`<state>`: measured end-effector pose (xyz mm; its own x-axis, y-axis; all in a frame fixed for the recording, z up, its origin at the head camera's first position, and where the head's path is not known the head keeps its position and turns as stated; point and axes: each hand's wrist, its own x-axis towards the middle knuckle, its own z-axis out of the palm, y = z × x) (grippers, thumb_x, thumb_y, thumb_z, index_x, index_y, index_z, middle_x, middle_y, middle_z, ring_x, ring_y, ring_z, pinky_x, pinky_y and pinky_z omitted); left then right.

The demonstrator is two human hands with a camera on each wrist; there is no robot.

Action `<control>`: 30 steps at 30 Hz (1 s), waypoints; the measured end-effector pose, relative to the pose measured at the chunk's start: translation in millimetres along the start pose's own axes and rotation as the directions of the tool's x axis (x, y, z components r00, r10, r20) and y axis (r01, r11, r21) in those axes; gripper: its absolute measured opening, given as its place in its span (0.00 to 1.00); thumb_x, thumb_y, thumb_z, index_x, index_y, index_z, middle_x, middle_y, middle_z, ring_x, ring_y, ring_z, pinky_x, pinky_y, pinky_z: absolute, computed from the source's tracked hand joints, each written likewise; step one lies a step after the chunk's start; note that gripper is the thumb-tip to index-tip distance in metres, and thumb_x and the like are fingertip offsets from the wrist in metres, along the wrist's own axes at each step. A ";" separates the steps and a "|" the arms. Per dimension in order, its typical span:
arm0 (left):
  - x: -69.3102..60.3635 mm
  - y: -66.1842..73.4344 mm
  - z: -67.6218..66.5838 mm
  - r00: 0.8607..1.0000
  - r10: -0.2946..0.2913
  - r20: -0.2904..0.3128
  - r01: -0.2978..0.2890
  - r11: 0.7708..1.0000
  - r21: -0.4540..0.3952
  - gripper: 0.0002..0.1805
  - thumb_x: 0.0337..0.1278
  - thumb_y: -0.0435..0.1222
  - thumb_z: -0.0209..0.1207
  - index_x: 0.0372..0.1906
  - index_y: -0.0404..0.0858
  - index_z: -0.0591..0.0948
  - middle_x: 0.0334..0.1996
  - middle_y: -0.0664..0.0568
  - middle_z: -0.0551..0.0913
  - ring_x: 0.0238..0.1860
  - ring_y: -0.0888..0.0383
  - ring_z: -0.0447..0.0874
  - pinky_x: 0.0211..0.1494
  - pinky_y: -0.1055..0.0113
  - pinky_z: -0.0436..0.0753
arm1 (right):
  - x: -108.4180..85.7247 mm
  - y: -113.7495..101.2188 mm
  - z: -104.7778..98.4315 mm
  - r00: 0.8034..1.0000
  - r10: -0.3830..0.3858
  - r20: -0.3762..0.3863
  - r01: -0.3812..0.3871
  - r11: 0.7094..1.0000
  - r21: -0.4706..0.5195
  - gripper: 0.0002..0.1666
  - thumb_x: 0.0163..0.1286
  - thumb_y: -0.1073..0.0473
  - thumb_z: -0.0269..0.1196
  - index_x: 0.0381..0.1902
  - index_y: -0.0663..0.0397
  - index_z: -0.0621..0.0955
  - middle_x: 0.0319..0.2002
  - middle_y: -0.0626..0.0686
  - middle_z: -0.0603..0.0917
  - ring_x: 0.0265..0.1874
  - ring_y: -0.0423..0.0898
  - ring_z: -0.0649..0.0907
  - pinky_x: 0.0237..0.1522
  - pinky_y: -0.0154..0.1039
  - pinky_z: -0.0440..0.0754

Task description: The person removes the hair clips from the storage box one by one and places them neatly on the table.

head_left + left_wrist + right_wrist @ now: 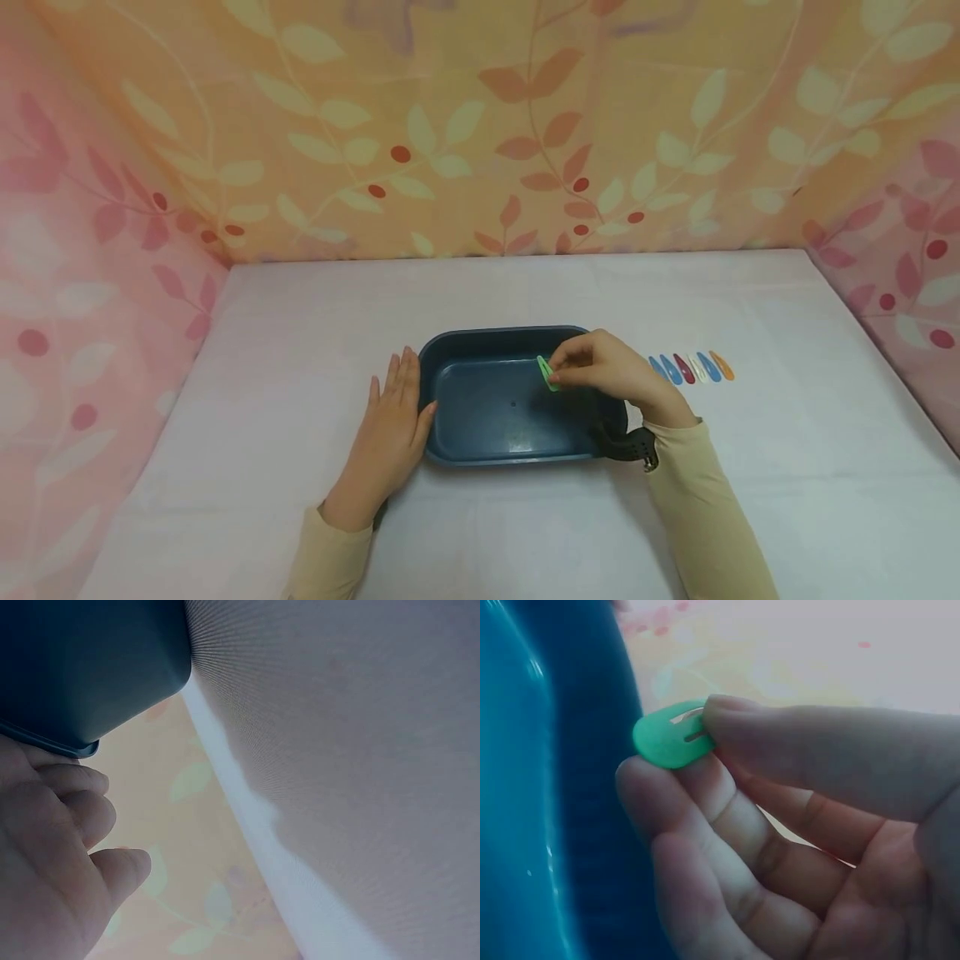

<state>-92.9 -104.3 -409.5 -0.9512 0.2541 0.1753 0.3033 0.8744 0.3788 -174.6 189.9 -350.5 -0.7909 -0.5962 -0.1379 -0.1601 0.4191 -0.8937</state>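
A dark blue rectangular plastic tray (480, 408) sits on the white tabletop. Over its right half, my right hand (603, 371) pinches a green snap hair clip (547, 373) between thumb and fingertips. The right wrist view shows this clip (671, 739) close up, its slotted part partly covered by the thumb. My left hand (386, 437) lies against the tray's left side with fingers extended, the thumb touching the rim. In the left wrist view, the left hand's fingers (94, 817) show beneath the tray's edge (52, 742).
Just right of the tray, several hair clips lie in a slanted row: blue ones (708, 367), a dark red one (684, 368), a white one (698, 367) and an orange one (722, 365). A floral cloth (465, 125) stands behind the table. A black band (630, 444) circles the right wrist.
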 end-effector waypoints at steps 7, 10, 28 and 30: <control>1.7 -0.9 -1.2 1.000 0.001 0.002 -0.001 1.000 -0.004 0.36 0.69 0.40 0.48 0.70 0.22 0.49 0.72 0.35 0.47 0.72 0.40 0.43 0.68 0.40 0.48 | -10.1 1.3 -14.7 0.998 0.011 -0.063 -0.010 1.000 0.010 0.05 0.62 0.66 0.65 0.33 0.64 0.83 0.27 0.54 0.83 0.31 0.51 0.81 0.39 0.43 0.82; 2.2 -2.5 -2.8 1.000 -0.003 0.012 0.003 1.000 0.001 0.37 0.70 0.41 0.48 0.70 0.23 0.49 0.72 0.35 0.46 0.72 0.40 0.42 0.68 0.40 0.47 | -14.1 1.4 -20.6 0.995 0.033 -0.090 -0.031 0.999 0.013 0.06 0.62 0.64 0.65 0.33 0.63 0.83 0.28 0.56 0.84 0.32 0.54 0.82 0.33 0.38 0.81; -1.2 -4.9 -8.4 1.000 0.001 0.018 -0.001 1.000 0.003 0.37 0.69 0.40 0.48 0.71 0.23 0.48 0.72 0.35 0.46 0.73 0.41 0.42 0.68 0.40 0.47 | -33.3 7.9 -46.0 0.977 0.046 -0.209 -0.039 0.999 0.038 0.07 0.62 0.64 0.64 0.36 0.65 0.83 0.28 0.59 0.85 0.24 0.47 0.81 0.27 0.39 0.77; -1.0 -4.7 -8.7 1.000 -0.001 0.024 0.001 1.000 0.002 0.37 0.70 0.40 0.47 0.71 0.24 0.47 0.73 0.35 0.45 0.73 0.41 0.41 0.68 0.40 0.46 | -35.1 7.5 -47.7 0.973 0.055 -0.225 -0.049 0.998 0.033 0.08 0.62 0.64 0.65 0.36 0.65 0.83 0.29 0.58 0.85 0.26 0.47 0.82 0.29 0.39 0.77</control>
<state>-92.9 -112.2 -403.5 -0.9526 0.2629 0.1530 0.3021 0.8756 0.3768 -176.2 246.6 -332.0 -0.9111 -0.4028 -0.0877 -0.1016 0.4255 -0.8992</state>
